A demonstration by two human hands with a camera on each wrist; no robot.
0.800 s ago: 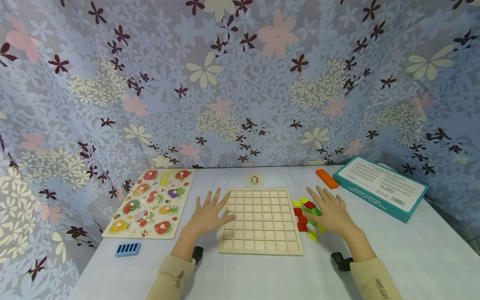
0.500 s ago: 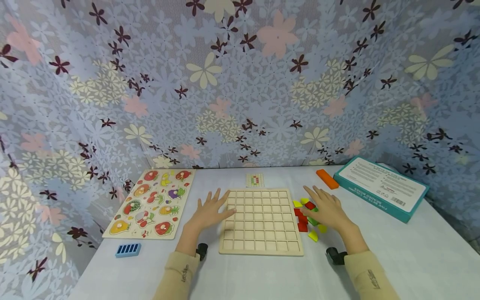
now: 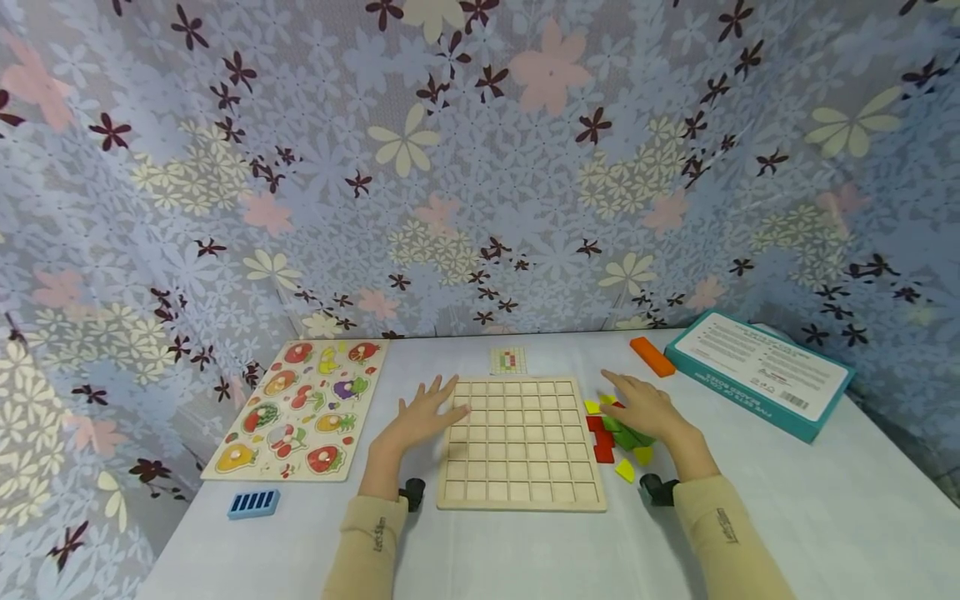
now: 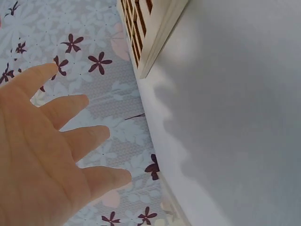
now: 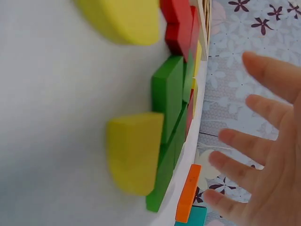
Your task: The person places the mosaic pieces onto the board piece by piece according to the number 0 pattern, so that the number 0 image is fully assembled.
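A square wooden grid board (image 3: pixel 521 442) lies flat on the table between the two hands. My left hand (image 3: pixel 416 417) is spread by the board's left edge, thumb toward the board; the left wrist view shows its fingers (image 4: pixel 75 113) extended and holding nothing. Over a pile of flat blocks right of the board hovers my right hand (image 3: pixel 643 410), partly hiding them. Its fingers (image 5: pixel 247 146) are apart from the blocks in the right wrist view. The pile has red blocks (image 3: pixel 603 446), green blocks (image 5: pixel 168 89) and rounded yellow blocks (image 5: pixel 134 153). A small pattern card (image 3: pixel 508 360) lies behind the board.
At the left lies a fruit-picture puzzle board (image 3: pixel 296 408), with a light blue slotted piece (image 3: pixel 253 504) in front of it. An orange block (image 3: pixel 652 357) and a teal-edged box (image 3: pixel 761 371) are at the back right. A floral curtain (image 3: pixel 480 167) hangs behind the table.
Both forearms have drawn inward and slightly forward. The right hand has shifted a little left and its fingers look less spread over the blocks. Board and blocks stay put.
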